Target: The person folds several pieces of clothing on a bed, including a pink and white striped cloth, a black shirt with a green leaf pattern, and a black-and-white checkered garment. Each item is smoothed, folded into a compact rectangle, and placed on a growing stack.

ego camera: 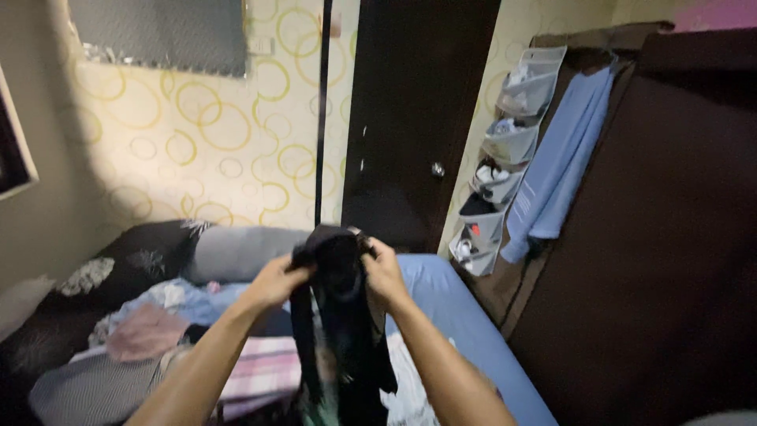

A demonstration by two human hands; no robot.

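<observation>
Both my hands hold a black garment [341, 315] up in front of me, over the bed. My left hand [276, 282] grips its top edge on the left side. My right hand [384, 272] grips the top on the right side. The dark cloth hangs down between my forearms in long folds. Its lower end drops out of view at the bottom of the frame.
A bed with a blue sheet [461, 315] holds a heap of clothes [150, 327], a plaid cloth [264, 371] and a grey bolster [240, 252]. A dark door [414, 118] stands behind. A hanging pocket organiser [501, 166] and blue towel [560, 166] hang on a brown wardrobe [662, 252].
</observation>
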